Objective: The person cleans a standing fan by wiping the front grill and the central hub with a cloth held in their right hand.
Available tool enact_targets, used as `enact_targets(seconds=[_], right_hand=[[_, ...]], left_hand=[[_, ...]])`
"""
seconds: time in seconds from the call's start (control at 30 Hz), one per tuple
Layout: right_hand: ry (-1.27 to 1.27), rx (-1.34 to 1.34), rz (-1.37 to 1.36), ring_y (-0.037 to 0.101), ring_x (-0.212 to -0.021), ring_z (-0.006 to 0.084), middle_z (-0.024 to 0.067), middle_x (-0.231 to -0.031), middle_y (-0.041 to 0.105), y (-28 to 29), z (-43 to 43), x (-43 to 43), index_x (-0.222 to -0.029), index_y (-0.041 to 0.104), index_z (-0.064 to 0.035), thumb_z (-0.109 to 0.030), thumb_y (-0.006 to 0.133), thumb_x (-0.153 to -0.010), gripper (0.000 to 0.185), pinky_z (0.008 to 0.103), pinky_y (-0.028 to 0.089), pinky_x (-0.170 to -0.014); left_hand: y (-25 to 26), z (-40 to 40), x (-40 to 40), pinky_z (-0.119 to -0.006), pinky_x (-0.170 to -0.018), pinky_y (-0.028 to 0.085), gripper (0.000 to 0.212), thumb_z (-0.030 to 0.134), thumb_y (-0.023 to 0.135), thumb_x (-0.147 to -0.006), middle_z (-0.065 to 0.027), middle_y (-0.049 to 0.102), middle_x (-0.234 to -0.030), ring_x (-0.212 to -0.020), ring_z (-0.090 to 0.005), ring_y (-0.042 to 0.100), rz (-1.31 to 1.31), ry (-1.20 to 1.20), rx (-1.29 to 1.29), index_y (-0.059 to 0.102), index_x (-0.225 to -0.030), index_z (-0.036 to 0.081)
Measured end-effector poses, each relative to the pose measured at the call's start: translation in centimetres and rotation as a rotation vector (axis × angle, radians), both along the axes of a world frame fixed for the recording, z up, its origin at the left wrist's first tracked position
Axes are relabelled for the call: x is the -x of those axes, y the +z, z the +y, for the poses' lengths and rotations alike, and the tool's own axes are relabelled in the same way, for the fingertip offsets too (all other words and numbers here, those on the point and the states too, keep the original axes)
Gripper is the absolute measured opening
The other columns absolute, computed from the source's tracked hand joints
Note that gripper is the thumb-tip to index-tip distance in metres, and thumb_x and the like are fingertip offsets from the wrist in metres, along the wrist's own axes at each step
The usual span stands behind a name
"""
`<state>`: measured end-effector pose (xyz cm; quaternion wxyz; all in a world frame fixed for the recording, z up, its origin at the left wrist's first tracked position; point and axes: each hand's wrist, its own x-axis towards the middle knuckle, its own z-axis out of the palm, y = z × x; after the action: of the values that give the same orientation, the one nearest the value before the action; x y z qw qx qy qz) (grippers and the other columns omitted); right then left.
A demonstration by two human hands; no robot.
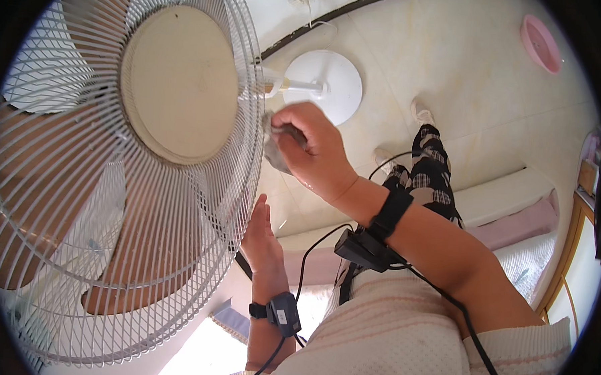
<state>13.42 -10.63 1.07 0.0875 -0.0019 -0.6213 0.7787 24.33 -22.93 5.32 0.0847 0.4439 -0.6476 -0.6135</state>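
Observation:
A white pedestal fan fills the left side, its wire guard (153, 221) round a cream centre disc (182, 84). Brown and pale surfaces show through the wires. My right hand (315, 148) grips a crumpled grey cloth (278, 154) against or close beside the guard's right rim; exact contact cannot be told. Lower down, my left hand (265, 241) has extended fingers beside the rim and appears to touch it; part of the hand is hidden. Behind my right hand, the fan's round white base (343, 81) stands on the floor.
A pink plastic basin (539, 44) lies on the pale tiled floor (481, 69) at the upper right. Black cables run from the devices strapped to both wrists. A white plug and cord (308, 9) are at the wall. Pale furniture with pink fabric (520, 222) stands behind my legs.

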Motion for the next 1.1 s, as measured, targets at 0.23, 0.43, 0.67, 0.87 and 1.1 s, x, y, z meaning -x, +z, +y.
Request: enact_targets(seconds=[0.23,0.43,0.67,0.87,1.1], right_hand=[[0.162,-0.025,0.353,0.057,-0.087,0.0248,0.0093,-0.094,0.055,2.2,-0.6,0.1,-0.092,0.059,-0.0066,0.011,0.059,-0.074,0.025,0.0307,0.048,-0.071],[0.222,-0.09,0.13,0.058,-0.085,0.0247,0.0092,-0.098,0.054,1.9,0.9,-1.7,-0.091,0.06,-0.0071,0.01,0.06,-0.072,0.026,0.0313,0.049,-0.071],[0.445,-0.234,0.632,0.057,-0.094,0.0229,0.0078,-0.098,0.057,1.8,-2.6,-2.1,-0.089,0.061,-0.0086,-0.001,0.06,-0.073,0.018,0.0331,0.052,-0.074],[0.408,-0.286,0.2,0.057,-0.093,0.0283,0.0069,-0.101,0.058,-1.7,1.9,-1.6,-0.088,0.062,-0.0072,0.006,0.055,-0.073,0.022,0.0385,0.049,-0.079],[0.436,-0.378,0.659,0.057,-0.098,0.025,0.008,-0.106,0.056,0.6,-0.2,-3.2,-0.099,0.062,-0.0128,-0.012,0.059,-0.08,0.02,0.0333,0.052,-0.077]], left_hand=[[-0.7,-0.3,0.5,-0.028,-0.09,0.046,0.044,0.0,0.055,-0.086,-0.009,0.052,-0.121,-0.111,-0.0192,0.053,0.126,-0.088,-0.062,0.041,-0.128,0.0],[-1.6,-2.3,-1.0,-0.029,-0.09,0.046,0.046,0.002,0.055,-0.086,-0.0091,0.051,-0.122,-0.11,-0.0183,0.054,0.01,-0.103,-0.01,0.039,-0.129,0.002],[0.2,-2.4,-0.8,-0.03,-0.089,0.046,0.045,0.0,0.052,-0.087,-0.0106,0.043,-0.131,-0.112,-0.0196,0.053,0.163,-0.047,-0.051,0.04,-0.13,0.004],[-0.6,0.3,0.0,-0.031,-0.091,0.045,0.053,-0.006,0.054,-0.083,-0.0097,0.045,-0.13,-0.113,-0.0245,0.053,-0.015,-0.047,-0.006,0.036,-0.132,0.001],[-2.0,-2.2,-0.5,-0.032,-0.092,0.047,0.039,-0.001,0.047,-0.09,-0.011,0.047,-0.128,-0.11,-0.02,0.054,0.155,-0.022,-0.155,0.042,-0.128,0.002]])
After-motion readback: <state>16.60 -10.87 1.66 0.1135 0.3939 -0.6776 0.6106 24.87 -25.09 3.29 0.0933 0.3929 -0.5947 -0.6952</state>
